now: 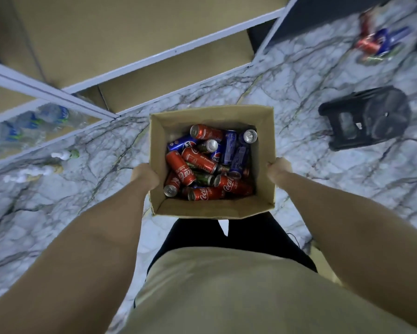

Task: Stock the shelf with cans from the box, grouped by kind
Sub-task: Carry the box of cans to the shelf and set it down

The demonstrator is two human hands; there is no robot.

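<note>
Now box (212,208) w/ cans (210,162) betw. both hands' fingers (278,166)

A white marble-patterned floor (299,75) with dark veins fills most of the frame, and a black plastic stool (364,116) stands on it at the right. Blurred clear bottles with blue and green labels (36,121) lie at the left edge, with a small white and green object (65,154) on the floor just below them. At the upper right, a blurred cluster of red and blue items (381,39) sits on the floor.
</note>
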